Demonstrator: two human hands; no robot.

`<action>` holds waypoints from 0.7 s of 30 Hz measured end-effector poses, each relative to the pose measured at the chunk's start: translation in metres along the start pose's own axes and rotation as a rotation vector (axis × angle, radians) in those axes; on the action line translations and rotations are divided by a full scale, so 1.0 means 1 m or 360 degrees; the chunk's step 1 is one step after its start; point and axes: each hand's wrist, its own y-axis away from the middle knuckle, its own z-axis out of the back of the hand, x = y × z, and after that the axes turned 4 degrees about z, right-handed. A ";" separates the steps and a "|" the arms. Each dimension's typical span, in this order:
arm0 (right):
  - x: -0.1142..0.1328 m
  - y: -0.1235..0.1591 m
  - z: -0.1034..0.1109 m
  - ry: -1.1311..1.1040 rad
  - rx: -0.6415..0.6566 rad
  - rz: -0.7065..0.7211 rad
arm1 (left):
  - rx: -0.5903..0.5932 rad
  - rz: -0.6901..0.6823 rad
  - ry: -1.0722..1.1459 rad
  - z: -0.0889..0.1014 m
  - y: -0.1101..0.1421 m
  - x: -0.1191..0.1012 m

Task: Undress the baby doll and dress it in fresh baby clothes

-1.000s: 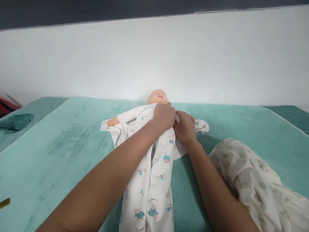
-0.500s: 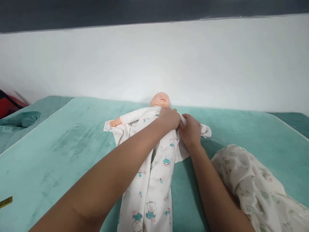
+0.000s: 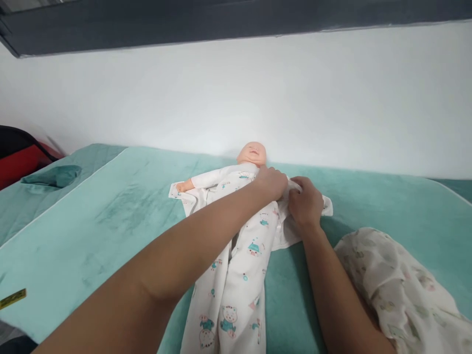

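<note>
A baby doll [image 3: 253,153] lies on its back, head against the wall, in white clothes printed with small bears. Its arm on the left side is stretched out over an open sleeve of the baby shirt [image 3: 289,237]. Across the doll's chest reaches my left hand [image 3: 272,183], its fingers closed at the shoulder on the shirt cloth; the fingertips are hidden. Just to the right, my right hand [image 3: 307,202] pinches the same shirt near the sleeve, whose end sticks out beyond it. Between my hands the cloth is bunched, and the doll's other arm is hidden.
The doll rests on a teal bed cover [image 3: 110,236] against a white wall [image 3: 228,93]. A pale patterned cloth [image 3: 401,290] shows at the lower right. At the far left are a red and black item [image 3: 24,160] and a yellow label [image 3: 13,298].
The view has shifted slightly, so the doll and hands appear a little farther right. My right hand has moved slightly away from my left, with more cloth showing between them.
</note>
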 end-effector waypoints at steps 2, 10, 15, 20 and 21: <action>0.001 -0.002 0.002 -0.0082 -0.0071 -0.0065 | -0.0024 -0.0002 -0.0008 0.002 0.005 0.006; -0.019 -0.014 0.002 -0.0902 -0.0131 -0.0549 | -0.0066 0.0024 -0.0006 0.026 0.019 0.041; -0.026 -0.014 0.003 -0.1009 -0.0237 -0.0652 | -0.0056 0.0049 -0.0007 0.036 0.036 0.051; -0.029 -0.015 0.004 -0.1101 -0.0274 -0.0803 | -0.0083 0.0008 -0.0085 0.035 0.047 0.049; -0.030 -0.016 0.004 -0.1101 -0.0275 -0.0817 | -0.0089 -0.0003 -0.0085 0.034 0.048 0.049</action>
